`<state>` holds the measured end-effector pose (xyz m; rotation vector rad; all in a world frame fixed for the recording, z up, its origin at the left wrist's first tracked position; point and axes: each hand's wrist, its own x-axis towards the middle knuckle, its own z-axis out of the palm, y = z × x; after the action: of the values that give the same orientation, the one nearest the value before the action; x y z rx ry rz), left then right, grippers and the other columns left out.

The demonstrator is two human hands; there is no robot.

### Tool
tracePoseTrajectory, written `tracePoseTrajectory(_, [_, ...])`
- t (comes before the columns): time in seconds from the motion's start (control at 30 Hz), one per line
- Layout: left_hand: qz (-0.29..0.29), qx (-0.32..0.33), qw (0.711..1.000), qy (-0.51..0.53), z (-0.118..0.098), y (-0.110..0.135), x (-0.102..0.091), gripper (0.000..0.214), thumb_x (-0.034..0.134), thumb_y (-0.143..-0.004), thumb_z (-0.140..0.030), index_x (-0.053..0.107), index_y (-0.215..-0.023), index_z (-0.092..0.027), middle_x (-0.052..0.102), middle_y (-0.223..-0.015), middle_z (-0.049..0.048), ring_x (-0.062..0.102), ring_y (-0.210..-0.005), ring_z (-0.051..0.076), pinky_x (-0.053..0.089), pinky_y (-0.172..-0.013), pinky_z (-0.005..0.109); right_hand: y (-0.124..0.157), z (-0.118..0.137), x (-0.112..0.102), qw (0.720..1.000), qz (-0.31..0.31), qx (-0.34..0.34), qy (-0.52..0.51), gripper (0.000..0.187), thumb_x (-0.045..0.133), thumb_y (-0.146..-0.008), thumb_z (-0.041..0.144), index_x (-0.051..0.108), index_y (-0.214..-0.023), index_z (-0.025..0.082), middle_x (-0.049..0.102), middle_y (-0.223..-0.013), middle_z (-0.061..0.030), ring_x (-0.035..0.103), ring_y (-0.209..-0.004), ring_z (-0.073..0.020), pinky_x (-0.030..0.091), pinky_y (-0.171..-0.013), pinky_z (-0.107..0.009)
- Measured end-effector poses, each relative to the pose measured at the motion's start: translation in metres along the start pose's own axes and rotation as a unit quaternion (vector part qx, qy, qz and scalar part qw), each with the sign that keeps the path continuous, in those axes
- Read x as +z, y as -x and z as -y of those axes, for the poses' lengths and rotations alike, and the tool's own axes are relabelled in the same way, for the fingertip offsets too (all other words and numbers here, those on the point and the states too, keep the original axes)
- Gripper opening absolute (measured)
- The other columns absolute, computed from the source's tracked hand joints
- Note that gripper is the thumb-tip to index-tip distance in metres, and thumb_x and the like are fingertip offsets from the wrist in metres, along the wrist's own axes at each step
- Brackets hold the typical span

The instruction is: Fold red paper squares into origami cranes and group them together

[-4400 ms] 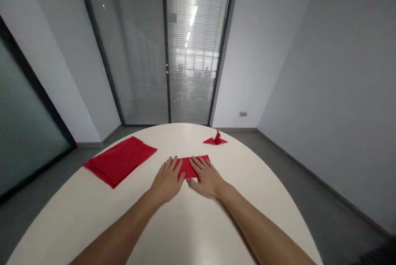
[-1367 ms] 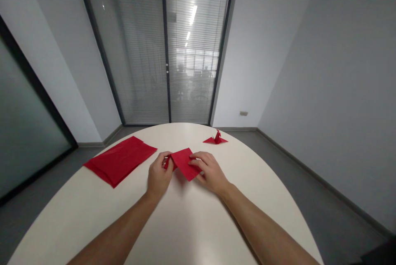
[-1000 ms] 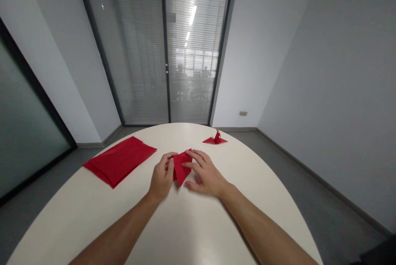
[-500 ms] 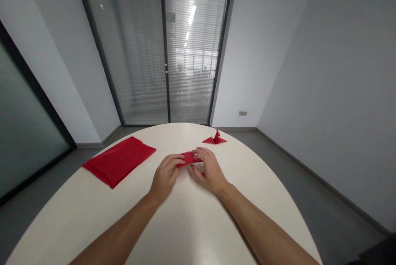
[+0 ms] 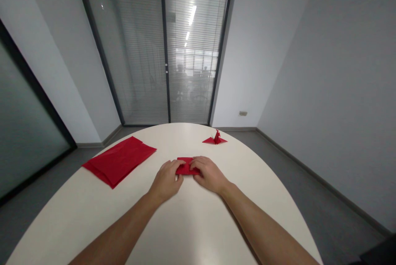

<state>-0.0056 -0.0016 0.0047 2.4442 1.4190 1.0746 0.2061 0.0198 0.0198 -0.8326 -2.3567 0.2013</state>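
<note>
The left forearm (image 5: 122, 230) of a person is bare along its visible length, smooth and plain, slim near the hand and broader toward the lower edge of the view. The right forearm (image 5: 256, 223) is likewise bare and has the same tapering shape. The left grip (image 5: 167, 179) and the right grip (image 5: 210, 174) are bare human hands, each with a rounded back, slender fingers (image 5: 196, 162) and a thumb. Fingernails and skin creases are too small to make out.
</note>
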Motion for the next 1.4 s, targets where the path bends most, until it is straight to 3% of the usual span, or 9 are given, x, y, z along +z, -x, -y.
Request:
tracePoseTrajectory(0.17, [0.066, 0.009, 0.996, -0.052, -0.005, 0.001, 0.0, 0.049, 0.057, -0.079, -0.013, 0.061, -0.127, -0.019, 0.066, -0.13, 0.0111, 0.06, -0.119, 0.027, 0.041, -0.111, 0.048, -0.001, 0.005, -0.001, 0.998, 0.048, -0.008, -0.039, 0.047, 0.059, -0.08, 0.015, 0.062, -0.126, 0.019, 0.067, -0.125, -0.0098, 0.061, -0.117, -0.0244, 0.045, -0.104, -0.038])
tracePoseTrajectory(0.47, [0.183, -0.033, 0.973, -0.138, -0.002, 0.006, 0.007, 0.053, 0.037, -0.099, -0.031, 0.042, -0.149, -0.016, 0.038, -0.158, 0.0144, 0.031, -0.149, 0.027, 0.025, -0.12, 0.055, 0.004, 0.002, 0.001, 0.991, 0.118, 0.065, -0.01, 0.052, 0.063, -0.086, 0.033, 0.058, -0.136, 0.022, 0.059, -0.141, -0.0126, 0.048, -0.137, -0.0327, 0.03, -0.115, -0.059])
tracePoseTrajectory(0.63, [0.134, -0.002, 0.977, -0.167, -0.007, 0.005, 0.004, 0.05, 0.044, -0.097, -0.031, 0.05, -0.143, -0.014, 0.049, -0.151, 0.0176, 0.043, -0.14, 0.03, 0.032, -0.115, 0.053, 0.004, 0.007, -0.001, 0.986, 0.122, 0.113, 0.001, 0.053, 0.055, -0.093, 0.047, 0.052, -0.141, 0.024, 0.05, -0.15, -0.0119, 0.041, -0.142, -0.0324, 0.024, -0.117, -0.062])
tracePoseTrajectory(0.73, [0.089, 0.027, 0.982, -0.161, -0.015, 0.001, -0.004, 0.035, 0.046, -0.095, -0.025, 0.065, -0.124, -0.016, 0.067, -0.125, 0.0148, 0.06, -0.117, 0.029, 0.043, -0.105, 0.05, 0.004, 0.005, 0.0, 0.981, 0.123, 0.148, 0.022, 0.045, 0.045, -0.098, 0.036, 0.053, -0.141, 0.024, 0.047, -0.153, -0.0082, 0.036, -0.146, -0.0303, 0.02, -0.119, -0.061])
tracePoseTrajectory(0.83, [0.07, 0.047, 0.986, -0.145, -0.016, 0.0, -0.008, 0.027, 0.046, -0.093, -0.018, 0.07, -0.105, -0.017, 0.07, -0.103, 0.0107, 0.063, -0.106, 0.026, 0.043, -0.105, 0.048, 0.005, 0.001, 0.003, 0.973, 0.135, 0.18, 0.043, 0.051, 0.044, -0.094, 0.026, 0.051, -0.144, 0.023, 0.041, -0.157, -0.0068, 0.028, -0.149, -0.0303, 0.017, -0.12, -0.059])
tracePoseTrajectory(0.9, [0.067, 0.054, 0.987, -0.132, -0.013, 0.002, -0.006, 0.025, 0.047, -0.092, -0.016, 0.069, -0.104, -0.017, 0.069, -0.106, 0.0106, 0.061, -0.112, 0.026, 0.038, -0.112, 0.048, 0.005, -0.001, 0.003, 0.969, 0.15, 0.188, 0.05, 0.056, 0.044, -0.092, 0.024, 0.047, -0.148, 0.023, 0.037, -0.16, -0.0059, 0.024, -0.151, -0.0311, 0.017, -0.121, -0.058])
tracePoseTrajectory(1.07, [0.098, 0.028, 0.988, -0.116, -0.003, 0.008, 0.004, 0.042, 0.05, -0.092, -0.021, 0.059, -0.133, -0.017, 0.057, -0.143, 0.0131, 0.051, -0.132, 0.029, 0.039, -0.113, 0.051, 0.004, 0.001, 0.002, 0.963, 0.174, 0.193, 0.071, 0.061, 0.039, -0.096, 0.031, 0.034, -0.156, 0.019, 0.029, -0.163, -0.0066, 0.017, -0.152, -0.0337, 0.015, -0.122, -0.057])
tracePoseTrajectory(1.27, [0.095, 0.03, 0.987, -0.125, -0.008, 0.004, 0.001, 0.041, 0.052, -0.091, -0.023, 0.064, -0.129, -0.019, 0.063, -0.135, 0.0127, 0.057, -0.124, 0.029, 0.043, -0.108, 0.048, 0.007, 0.0, 0.008, 0.96, 0.143, 0.221, 0.091, 0.063, 0.04, -0.096, 0.032, 0.033, -0.156, 0.013, 0.03, -0.162, -0.0104, 0.015, -0.152, -0.0363, 0.016, -0.121, -0.059])
tracePoseTrajectory(1.4, [0.09, 0.019, 0.987, -0.13, -0.012, 0.002, -0.004, 0.037, 0.053, -0.09, -0.024, 0.067, -0.124, -0.02, 0.067, -0.122, 0.013, 0.059, -0.114, 0.029, 0.045, -0.102, 0.048, 0.006, -0.002, 0.008, 0.965, 0.074, 0.222, 0.121, 0.057, 0.05, -0.093, 0.03, 0.047, -0.148, 0.015, 0.037, -0.158, -0.0143, 0.021, -0.15, -0.0375, 0.02, -0.117, -0.062])
